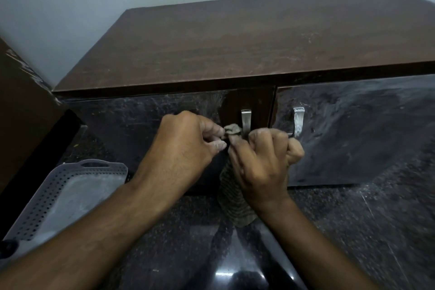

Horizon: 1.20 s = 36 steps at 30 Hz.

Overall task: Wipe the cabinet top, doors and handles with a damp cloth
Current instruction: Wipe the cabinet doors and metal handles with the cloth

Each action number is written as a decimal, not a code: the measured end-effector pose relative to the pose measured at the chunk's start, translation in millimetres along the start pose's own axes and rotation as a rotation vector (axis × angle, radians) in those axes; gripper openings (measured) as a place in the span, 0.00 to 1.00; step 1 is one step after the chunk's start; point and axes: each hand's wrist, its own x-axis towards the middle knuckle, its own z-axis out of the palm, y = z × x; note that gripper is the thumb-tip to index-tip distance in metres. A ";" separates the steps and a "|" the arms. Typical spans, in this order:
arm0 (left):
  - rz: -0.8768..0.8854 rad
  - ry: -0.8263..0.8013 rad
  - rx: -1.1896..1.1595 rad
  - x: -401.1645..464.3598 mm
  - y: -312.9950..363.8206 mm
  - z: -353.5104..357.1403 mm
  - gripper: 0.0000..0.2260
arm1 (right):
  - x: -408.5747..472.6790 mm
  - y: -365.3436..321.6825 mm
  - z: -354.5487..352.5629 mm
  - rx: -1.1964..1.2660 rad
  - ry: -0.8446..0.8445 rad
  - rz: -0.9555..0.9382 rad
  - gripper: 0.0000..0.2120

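Two hands: both work at the left door's handle, seen from the single head view.
Left hand point(186, 141): fingers curled, thumb and forefinger pinching the bunched top of the cloth just left of the handle.
Right hand point(263, 160): fingers curled round the cloth below the bunch, knuckles close against the handle; whether they touch the metal I cannot tell.
Cloth point(235, 198): striped, greyish; its top is gathered beside the left handle point(245, 120), the rest hangs down under the right wrist towards the dark speckled floor point(353, 231).
Cabinet: brown top point(235, 42) looks streaked; left door point(141, 120) and right door point(353, 129) are glossy and smeared with pale dust; right handle point(298, 120) shows white residue and looks uncleaned.
Beside it: a grey perforated tray point(70, 195) lies on the floor at the left.
Risk, door: a hard tug on the wrapped cloth could swing the left door open and break the wiping stroke.
Risk, cloth: the hanging tail may drag on the floor, pick up grit and smear or scratch the glossy doors.
Risk, grip: a light pinch may slip, leaving the handle's back unwiped.
Risk, coverage: a loaded cloth would likely spread dust rather than lift it.
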 end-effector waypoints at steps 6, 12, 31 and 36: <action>-0.012 -0.031 -0.014 0.2 -1.5 1.1 0.09 | -29.4 18.1 -5.5 0.035 -0.119 0.068 0.04; 0.011 -0.037 0.013 1.4 2.8 3.5 0.10 | -40.2 14.1 -1.6 0.196 -0.224 0.230 0.10; 0.057 -0.007 -0.002 4.0 6.2 6.2 0.11 | 6.9 0.2 -27.0 0.435 -0.060 0.252 0.07; 0.056 0.041 -0.034 3.2 13.1 7.0 0.13 | 22.7 1.1 -23.9 0.433 -0.008 0.312 0.06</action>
